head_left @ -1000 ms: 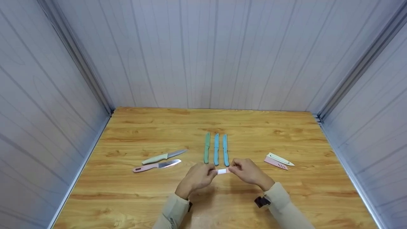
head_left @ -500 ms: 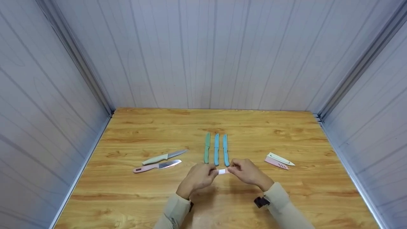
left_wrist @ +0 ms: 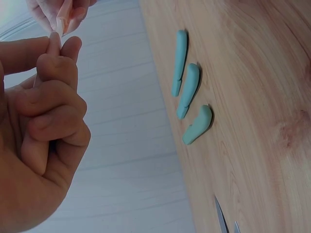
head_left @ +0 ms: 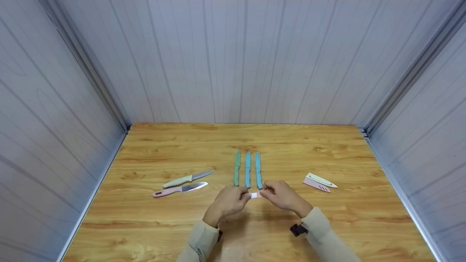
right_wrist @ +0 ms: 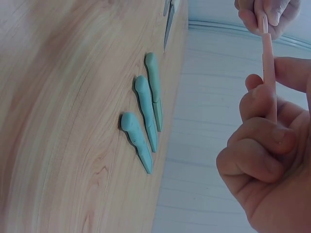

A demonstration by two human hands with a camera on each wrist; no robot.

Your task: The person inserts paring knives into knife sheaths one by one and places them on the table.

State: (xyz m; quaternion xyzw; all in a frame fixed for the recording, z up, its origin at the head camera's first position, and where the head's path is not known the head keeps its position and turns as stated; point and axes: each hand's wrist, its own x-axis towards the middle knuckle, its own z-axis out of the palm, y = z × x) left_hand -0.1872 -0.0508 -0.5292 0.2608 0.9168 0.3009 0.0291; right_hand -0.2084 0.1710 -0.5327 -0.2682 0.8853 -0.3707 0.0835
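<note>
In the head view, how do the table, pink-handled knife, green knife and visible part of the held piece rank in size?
1. Table
2. Pink-handled knife
3. Green knife
4. Held piece (visible part; rest hidden)

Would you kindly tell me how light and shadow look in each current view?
Head: bright glint on the pink knife's blade, soft shadows on the table below the left hand and right hand; left wrist: top-left corner nearly washed out; right wrist: pale, cool colours, narrow shadows beside the blue knives.
</note>
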